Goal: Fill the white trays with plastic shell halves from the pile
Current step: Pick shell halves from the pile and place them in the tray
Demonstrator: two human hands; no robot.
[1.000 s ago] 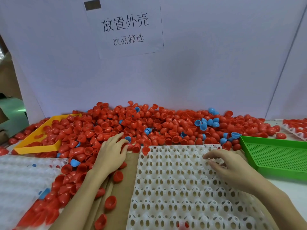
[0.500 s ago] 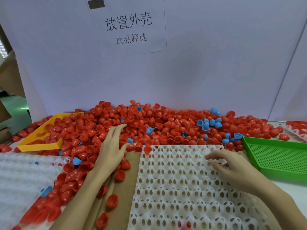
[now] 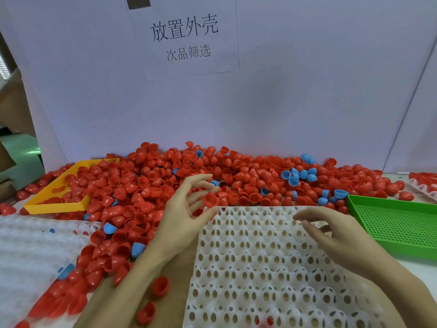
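Observation:
A big pile of red shell halves (image 3: 146,185), with a few blue ones (image 3: 299,174) mixed in, runs along the back of the table. In front of it lies a white tray (image 3: 260,261) of empty egg-shaped cells. My left hand (image 3: 184,214) is lifted at the tray's far left corner and pinches one red shell half (image 3: 211,200) between thumb and fingertips. My right hand (image 3: 331,235) hovers over the tray's far right part, its fingers loosely bent with nothing in them.
A second white tray (image 3: 26,247) lies at the left, a yellow tray (image 3: 54,205) half buried in shells behind it. A green perforated tray (image 3: 399,223) stands at the right, another white tray (image 3: 424,188) with red shells beyond it. Loose red shells (image 3: 160,285) lie on brown cardboard.
My left hand has come up out of the pile and moved right to the tray's corner with a red shell half in its fingertips. My right hand has barely moved.

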